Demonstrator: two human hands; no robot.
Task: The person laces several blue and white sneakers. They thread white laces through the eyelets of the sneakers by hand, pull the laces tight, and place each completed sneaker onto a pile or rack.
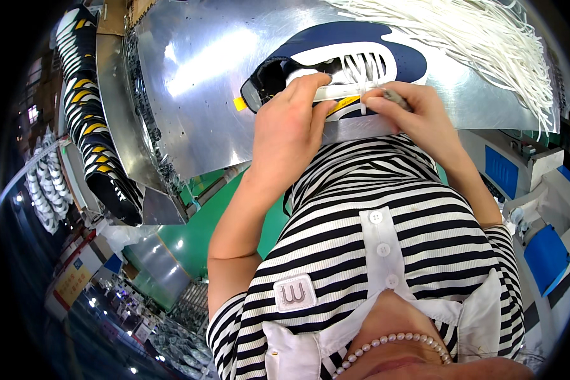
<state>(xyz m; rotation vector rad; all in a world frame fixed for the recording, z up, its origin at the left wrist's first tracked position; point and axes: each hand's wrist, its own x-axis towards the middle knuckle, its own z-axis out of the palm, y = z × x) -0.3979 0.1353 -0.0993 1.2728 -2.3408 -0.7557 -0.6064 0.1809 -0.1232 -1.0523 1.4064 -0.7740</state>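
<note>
A navy and white shoe upper (345,31) with a yellow and black side lies across the metal tabletop, its heel opening toward the left. White lace (372,63) crosses several eyelets near the toe end. My left hand (291,123) is closed on the near edge of the shoe's opening, thumb and fingers around the white eyelet strip. Beside the lace, my right hand (418,114) is closed in a pinch on a short grey-brown piece (396,98), whose kind is unclear. A strand of lace hangs at its fingertips. A yellow tab (239,103) sticks out at the heel.
A large bundle of loose white laces (468,44) spreads over the table's far right. On the left, a metal trough (117,107) runs beside a long row of nested shoe uppers (85,120). Blue and grey equipment (544,253) stands at the right.
</note>
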